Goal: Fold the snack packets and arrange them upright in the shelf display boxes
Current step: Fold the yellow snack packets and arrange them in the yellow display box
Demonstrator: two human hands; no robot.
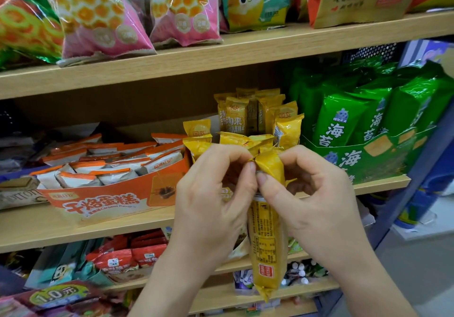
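Head view: left hand [211,194] and right hand [312,194] both pinch the crinkled, folded top of a long yellow foil packet [266,238], whose printed body hangs straight down between the wrists. Just behind the packet, more yellow packets [245,120] stand upright on the wooden shelf [73,228], their lower ends hidden by the hands. Left of the packet sits an orange cardboard box [110,194] of flat white sachets; right of it, a green box [368,159] of glossy bags; above it, puffy pink bags [105,17]
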